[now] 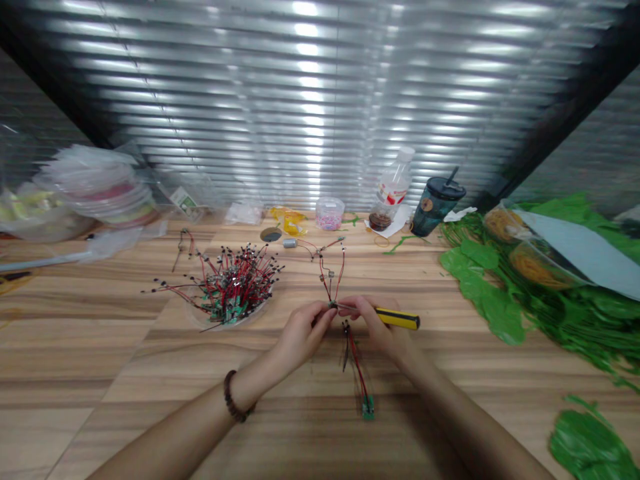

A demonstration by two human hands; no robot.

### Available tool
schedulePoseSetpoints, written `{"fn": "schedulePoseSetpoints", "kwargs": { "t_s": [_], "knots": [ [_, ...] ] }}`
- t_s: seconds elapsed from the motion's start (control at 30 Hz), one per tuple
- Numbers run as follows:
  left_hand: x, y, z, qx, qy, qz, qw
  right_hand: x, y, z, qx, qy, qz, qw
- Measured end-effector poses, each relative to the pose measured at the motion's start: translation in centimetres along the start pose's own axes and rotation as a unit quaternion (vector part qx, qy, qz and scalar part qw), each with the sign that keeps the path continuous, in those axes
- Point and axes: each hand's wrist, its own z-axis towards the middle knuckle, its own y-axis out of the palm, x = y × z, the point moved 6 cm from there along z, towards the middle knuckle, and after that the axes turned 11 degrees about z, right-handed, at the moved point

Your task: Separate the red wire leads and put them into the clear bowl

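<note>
My left hand [311, 325] pinches a small wired part [333, 305] near the middle of the table. Red and black wires [330, 283] fan out from it toward the back. My right hand [373, 319] is closed around a yellow and black screwdriver [399, 318]; its thin shaft points left and its tip meets the small part. Just below the hands, a green circuit board [368, 407] with red and black wires lies on the wood. To the left stands a clear bowl [193, 312] heaped with wired boards [237, 283].
Along the back are a bottle [393, 190], a dark tumbler [436, 205], a tub of pink beads [329, 213] and a small motor [290, 244]. Green artificial leaves [487, 287] cover the right side. Stacked plastic containers [103, 190] stand back left.
</note>
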Motion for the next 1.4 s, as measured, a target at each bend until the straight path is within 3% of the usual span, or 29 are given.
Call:
{"fn": "schedulePoseSetpoints", "kwargs": {
  "t_s": [0.13, 0.3, 0.53, 0.63, 0.77, 1.0, 1.4],
  "knots": [
    [0.1, -0.1, -0.2, 0.008, -0.004, -0.003, 1.0, -1.0, 0.5, -0.6, 0.017, -0.065, -0.056, 0.996],
    [-0.2, -0.2, -0.2, 0.013, -0.023, -0.013, 1.0, -0.6, -0.1, -0.5, 0.034, -0.017, 0.019, 0.999],
    [-0.1, -0.2, -0.1, 0.005, -0.005, -0.015, 1.0, -0.7, 0.4, -0.4, 0.015, 0.002, 0.027, 1.0],
    [0.0, 0.0, -0.1, 0.001, 0.016, -0.015, 1.0, 0.4, 0.3, -0.3, 0.031, 0.025, 0.069, 0.997],
    [-0.1, 0.2, -0.1, -0.005, 0.023, 0.007, 1.0, 2.3, 0.5, -0.2, -0.007, 0.062, 0.15, 0.987],
    [0.0, 0.2, -0.1, -0.024, 0.024, 0.009, 0.999, 3.2, 0.2, -0.2, -0.009, 0.045, 0.173, 0.984],
    [0.4, 0.1, -0.3, -0.043, 0.029, 0.021, 0.998, 2.4, -0.3, -0.6, -0.012, 0.024, 0.175, 0.984]
  ]
}}
